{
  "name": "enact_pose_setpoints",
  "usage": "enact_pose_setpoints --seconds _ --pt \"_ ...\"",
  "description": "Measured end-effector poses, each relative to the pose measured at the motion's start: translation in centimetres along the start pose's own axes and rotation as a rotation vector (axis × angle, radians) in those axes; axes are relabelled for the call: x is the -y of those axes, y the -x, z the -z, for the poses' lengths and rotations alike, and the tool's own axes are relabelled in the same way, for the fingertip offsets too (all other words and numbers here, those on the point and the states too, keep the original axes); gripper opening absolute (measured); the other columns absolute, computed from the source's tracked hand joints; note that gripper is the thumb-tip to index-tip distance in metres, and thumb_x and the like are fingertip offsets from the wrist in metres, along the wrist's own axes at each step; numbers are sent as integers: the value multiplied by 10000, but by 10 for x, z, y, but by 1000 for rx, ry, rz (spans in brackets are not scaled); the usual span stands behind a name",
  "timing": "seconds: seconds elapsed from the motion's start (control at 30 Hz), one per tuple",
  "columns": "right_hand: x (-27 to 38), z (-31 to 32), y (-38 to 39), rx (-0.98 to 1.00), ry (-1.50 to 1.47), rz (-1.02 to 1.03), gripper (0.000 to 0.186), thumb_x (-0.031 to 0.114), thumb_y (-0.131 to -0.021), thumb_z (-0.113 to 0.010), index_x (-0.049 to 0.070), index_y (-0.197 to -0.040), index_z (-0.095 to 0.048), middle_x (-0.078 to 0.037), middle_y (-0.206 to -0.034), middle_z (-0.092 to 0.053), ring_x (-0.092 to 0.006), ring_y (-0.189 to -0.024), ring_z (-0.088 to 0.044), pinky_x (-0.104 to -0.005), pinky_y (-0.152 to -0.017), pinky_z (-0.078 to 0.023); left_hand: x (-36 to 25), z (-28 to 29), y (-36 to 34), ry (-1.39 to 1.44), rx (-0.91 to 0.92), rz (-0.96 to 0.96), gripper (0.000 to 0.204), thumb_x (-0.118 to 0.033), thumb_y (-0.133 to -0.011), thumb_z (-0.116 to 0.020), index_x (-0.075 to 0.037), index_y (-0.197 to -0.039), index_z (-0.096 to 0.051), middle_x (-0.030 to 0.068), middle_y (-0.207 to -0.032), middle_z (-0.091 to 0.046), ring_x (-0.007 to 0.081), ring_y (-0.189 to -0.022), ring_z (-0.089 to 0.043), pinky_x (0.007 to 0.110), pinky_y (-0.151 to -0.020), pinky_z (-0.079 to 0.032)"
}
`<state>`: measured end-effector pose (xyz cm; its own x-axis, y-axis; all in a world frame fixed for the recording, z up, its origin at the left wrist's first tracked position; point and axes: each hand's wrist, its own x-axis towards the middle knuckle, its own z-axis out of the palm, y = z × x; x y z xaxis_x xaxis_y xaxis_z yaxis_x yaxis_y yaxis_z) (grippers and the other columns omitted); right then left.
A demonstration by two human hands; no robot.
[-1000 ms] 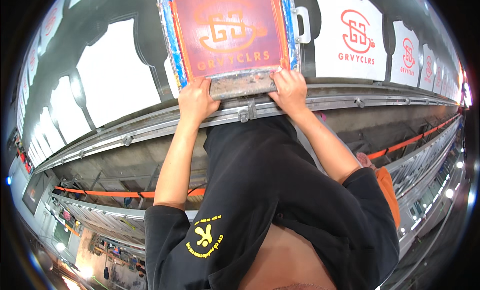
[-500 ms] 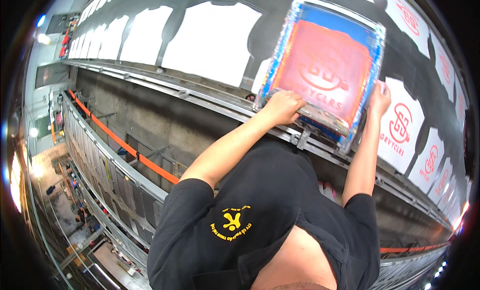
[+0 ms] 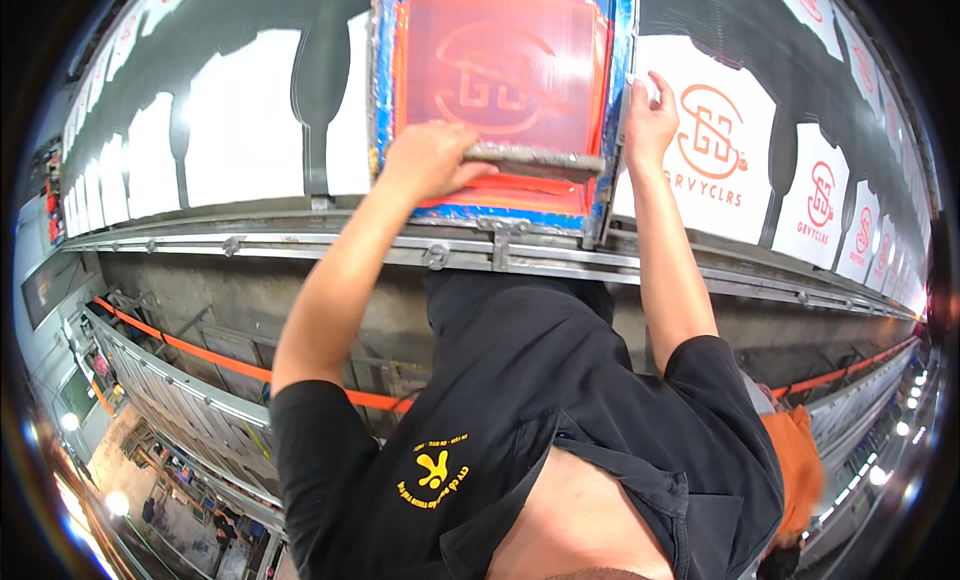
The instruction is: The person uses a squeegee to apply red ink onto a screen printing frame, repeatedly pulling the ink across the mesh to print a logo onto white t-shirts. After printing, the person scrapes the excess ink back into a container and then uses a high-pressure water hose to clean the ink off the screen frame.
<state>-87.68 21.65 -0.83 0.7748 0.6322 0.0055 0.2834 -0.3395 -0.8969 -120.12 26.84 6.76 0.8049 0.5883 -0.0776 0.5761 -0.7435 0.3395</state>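
My left hand is closed on the left end of a worn metal squeegee, which lies across the lower part of a screen-printing frame. The frame has blue edges and red ink over a faint logo. My right hand is at the frame's right side, fingers bent on its side handle, which is mostly hidden. Just right of it lies a white cut fabric piece bearing a red printed logo; plain white pieces lie to the left on the dark printing table.
A metal rail runs along the table's near edge. Behind my body are an orange bar and another long rack. A co-worker in orange is behind me at right; another person is far off at lower left.
My right hand has left the squeegee for the frame's right side. My left hand still holds the squeegee, now higher on the screen, with red ink showing below it. The view has swung around.
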Motion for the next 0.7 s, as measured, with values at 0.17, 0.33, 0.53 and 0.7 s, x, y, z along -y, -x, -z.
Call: enact_pose_setpoints --seconds 0.17,0.33,0.53,0.7 --pt "9 -60 27 -4 41 19 398 215 -961 -705 47 -1317 -653 -27 -808 -681 -67 -668 -562 -273 -611 -468 71 4 11 94 230 26 591 -612 -828 -735 -29 -920 -708 165 -880 -734 375 -896 -711 501 -738 -555" --pt "18 -75 33 36 267 -61 430 267 -942 -719 65 -1316 -655 -78 -902 -728 -128 -753 -645 -299 -716 -521 100 -14 15 208 366 44 661 -644 -778 -769 -10 -962 -727 191 -894 -738 392 -919 -711 506 -803 -555" --pt "5 -78 28 -17 240 101 471 340 -902 -708 142 -1326 -651 -101 -881 -724 -212 -759 -661 -366 -762 -522 123 3 -19 450 644 86 741 -669 -744 -788 -11 -1081 -748 234 -964 -741 400 -957 -713 498 -850 -549" --pt "-2 -78 30 3 139 -14 461 325 -903 -717 142 -1321 -651 -88 -846 -699 -190 -733 -645 -353 -739 -514 131 48 -65 175 284 49 649 -631 -786 -777 -61 -1097 -748 194 -1032 -736 377 -972 -704 473 -844 -553"
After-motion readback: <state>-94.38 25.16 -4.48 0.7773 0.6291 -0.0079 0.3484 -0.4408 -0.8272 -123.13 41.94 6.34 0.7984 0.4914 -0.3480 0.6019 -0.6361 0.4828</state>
